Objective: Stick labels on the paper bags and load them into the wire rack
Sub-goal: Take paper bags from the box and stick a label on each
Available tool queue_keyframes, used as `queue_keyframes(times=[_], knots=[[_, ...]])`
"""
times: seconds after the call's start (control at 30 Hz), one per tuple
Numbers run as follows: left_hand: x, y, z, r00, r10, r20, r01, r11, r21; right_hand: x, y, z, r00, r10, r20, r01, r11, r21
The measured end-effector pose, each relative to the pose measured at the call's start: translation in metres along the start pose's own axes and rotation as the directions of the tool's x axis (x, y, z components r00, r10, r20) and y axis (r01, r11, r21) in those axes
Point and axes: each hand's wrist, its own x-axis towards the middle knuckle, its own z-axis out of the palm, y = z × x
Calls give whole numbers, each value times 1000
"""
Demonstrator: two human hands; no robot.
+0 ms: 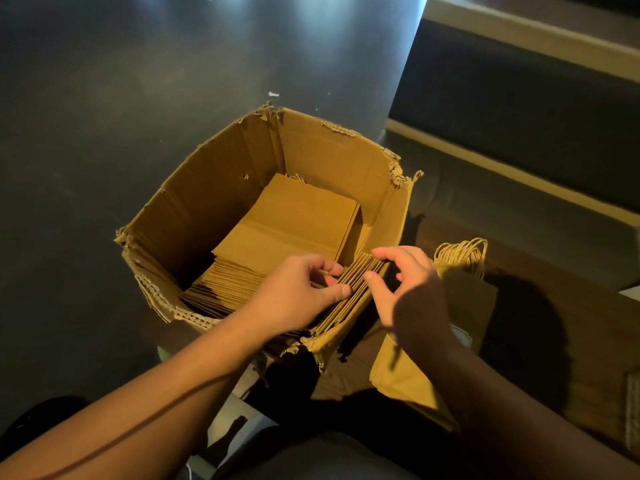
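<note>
Dark floor [121,98] carries 1 torn cardboard box [214,188]; just right of it, brown paper bags [464,306] lie on a wooden surface [588,341].

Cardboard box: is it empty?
No, the cardboard box holds a flat stack of paper bags plus upright bags that both hands finger.

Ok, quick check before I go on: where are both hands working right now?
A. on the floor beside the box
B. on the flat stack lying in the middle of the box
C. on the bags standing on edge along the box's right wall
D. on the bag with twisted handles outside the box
C: the left hand and right hand both finger the upright bags against the cardboard box's right wall.
</note>
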Motion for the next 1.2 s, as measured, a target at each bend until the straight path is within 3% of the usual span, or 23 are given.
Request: queue_keyframes(times=[0.23, 0.3, 0.4, 0.47, 0.63, 0.73, 0.8, 0.83, 0.9, 0.93, 0.97, 1.07, 1.1, 1.13, 1.17, 1.2], knots=[[1, 1, -2, 1000, 24, 14, -24, 999, -46, -2, 4, -4, 998, 22, 54, -24, 999, 32], [1, 2, -1, 999, 38, -19, -37, 998, 47, -2, 2, -5, 997, 40, 73, -43, 998, 44], [0, 8, 0, 990, 89, -112, -48, 944, 326, -1, 1, -7, 991, 68, 118, -78, 994, 75], [-1, 15, -3, 970, 170, -176, -91, 918, 385, -3, -2, -10, 988, 94, 125, -106, 990, 93], [-8, 59, -22, 821, 377, -428, -266, 917, 296, -7, -12, -18, 982, 187, 24, -188, 968, 166], [-17, 91, -27, 700, 480, -528, -416, 876, 245, -6, -20, -26, 945, 277, 173, -320, 890, 325], [-21, 106, -24, 609, 575, -546, -521, 809, 272, -2, -31, -35, 890, 365, 274, -456, 738, 498], [-23, 110, -20, 563, 636, -528, -566, 762, 315, 3, -36, -41, 856, 416, 306, -510, 589, 627], [-26, 111, -7, 487, 757, -435, -631, 649, 425, 10, -39, -62, 790, 470, 394, -515, 160, 842], [-28, 109, 1, 462, 809, -363, -663, 587, 465, 12, -38, -77, 795, 422, 435, -475, -13, 880], [-29, 107, 10, 444, 849, -288, -701, 529, 478, 12, -35, -93, 829, 322, 457, -443, -120, 889], [-30, 102, 33, 386, 917, -97, -813, 388, 434, 0, -21, -134, 886, 56, 459, -452, -110, 885], [-31, 103, 41, 431, 900, -73, -820, 424, 384, -4, -16, -143, 884, 62, 464, -457, -98, 884], [-31, 108, 47, 525, 849, -60, -791, 512, 334, -7, -11, -150, 863, 148, 483, -477, -73, 876], [-31, 113, 53, 643, 765, -46, -739, 635, 225, -9, -8, -157, 825, 287, 487, -502, -23, 864], [-29, 115, 60, 709, 705, -14, -696, 703, 145, -10, -3, -163, 772, 410, 485, -541, 23, 841]])
